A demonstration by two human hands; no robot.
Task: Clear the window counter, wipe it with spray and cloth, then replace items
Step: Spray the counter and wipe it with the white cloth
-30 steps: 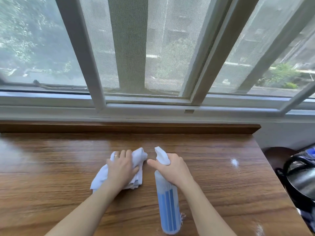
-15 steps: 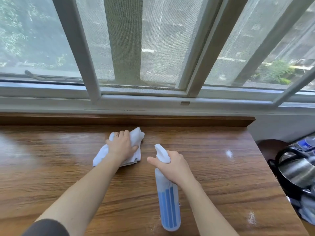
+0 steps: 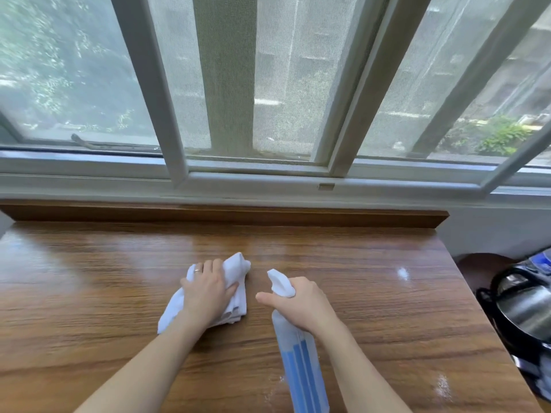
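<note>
The right hand (image 3: 301,305) grips the neck of the spray bottle (image 3: 301,365), fingers curled round it, thumb extended to the left. The left hand (image 3: 208,292) presses the cloth (image 3: 235,266) onto the counter (image 3: 89,293), fingers curled over its bunched top.

The wooden counter runs below the window (image 3: 268,84). A kettle (image 3: 524,311) sits off its right edge. The spray bottle, white nozzle forward and blue liquid visible, is right of centre. The white cloth lies just left of it, apart. A ring (image 3: 198,270) is on the left hand.

Wooden counter (image 3: 372,293), seemingly damp; white cloth (image 3: 235,271).
</note>
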